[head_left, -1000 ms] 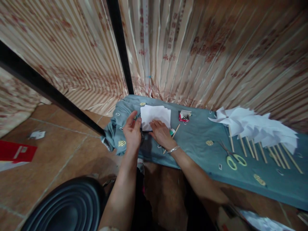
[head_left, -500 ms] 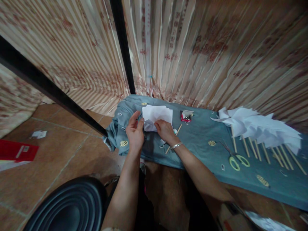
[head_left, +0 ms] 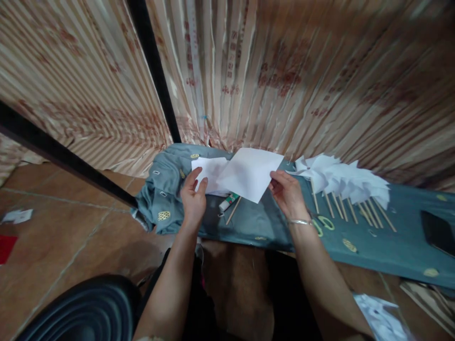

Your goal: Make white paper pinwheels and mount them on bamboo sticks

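Observation:
A square sheet of white paper [head_left: 253,174] is pinched at its right corner by my right hand [head_left: 286,192], raised over the cloth-covered bench. My left hand [head_left: 194,195] has its thumb and fingers apart and holds nothing, close to the stack of white paper [head_left: 209,171]. The sheet overlaps the right part of that stack. Just below them lie a glue tube [head_left: 228,202] with a white cap and a thin wooden stick [head_left: 233,211]. Green-handled scissors [head_left: 325,222] are partly hidden behind my right wrist.
White paper pinwheels [head_left: 343,177] on wooden sticks lie in a row on the bench [head_left: 263,232]. A black phone [head_left: 439,232] is at the right. A black stool [head_left: 81,312] stands at lower left, near a dark metal pole [head_left: 67,154]. Patterned curtain hangs behind.
My right hand has lifted a sheet off the stack and carried it to the right. My left hand stays beside the stack. The view has turned right, bringing the phone into sight.

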Demonstrator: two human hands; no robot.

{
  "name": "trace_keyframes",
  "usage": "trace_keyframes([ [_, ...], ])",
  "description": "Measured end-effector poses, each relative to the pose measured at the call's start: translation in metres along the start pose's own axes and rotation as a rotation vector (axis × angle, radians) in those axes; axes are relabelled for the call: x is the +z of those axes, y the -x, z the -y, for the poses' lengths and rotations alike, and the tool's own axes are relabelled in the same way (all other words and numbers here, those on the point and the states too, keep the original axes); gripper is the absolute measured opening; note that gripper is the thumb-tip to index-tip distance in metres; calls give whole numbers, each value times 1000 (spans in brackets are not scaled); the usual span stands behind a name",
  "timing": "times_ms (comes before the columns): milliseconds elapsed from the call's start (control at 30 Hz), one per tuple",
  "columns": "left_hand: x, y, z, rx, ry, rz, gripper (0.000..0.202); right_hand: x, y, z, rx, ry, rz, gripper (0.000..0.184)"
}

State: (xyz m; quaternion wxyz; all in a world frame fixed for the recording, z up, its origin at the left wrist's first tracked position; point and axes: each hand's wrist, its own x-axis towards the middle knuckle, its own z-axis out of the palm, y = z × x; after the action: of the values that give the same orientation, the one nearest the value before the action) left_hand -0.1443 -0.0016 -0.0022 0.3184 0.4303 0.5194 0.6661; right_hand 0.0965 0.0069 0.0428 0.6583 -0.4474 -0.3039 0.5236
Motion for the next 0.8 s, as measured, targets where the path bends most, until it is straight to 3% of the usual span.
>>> trace_keyframes([
  [133, 19, 21, 1, 95, -141, 113, 38, -44, 17, 15, -74, 121, -53, 27],
  [267, 40, 49, 4, 253, -282, 329, 39, -79, 25, 23, -149, 247, -148, 30],
  [400, 63, 67, 8, 394, -388, 426, 55, -99, 41, 45, -430, 558, -258, 18],
  [500, 78, 78, 8, 544, -488, 424, 73, -101, 60, 47, -634, 1018, -110, 14],
  [600, 86, 93, 6, 679, -566, 477, 81, -98, 78, 26, -732, 1329, 216, 21],
  [700, 87, 107, 6, 766, -648, 652, 61, -95, 94, 4, -646, 1551, 452, 26],
  [800, 84, 116, 11, 745, -687, 855, 34, -98, 103, -6, -547, 1596, 560, 27],
])
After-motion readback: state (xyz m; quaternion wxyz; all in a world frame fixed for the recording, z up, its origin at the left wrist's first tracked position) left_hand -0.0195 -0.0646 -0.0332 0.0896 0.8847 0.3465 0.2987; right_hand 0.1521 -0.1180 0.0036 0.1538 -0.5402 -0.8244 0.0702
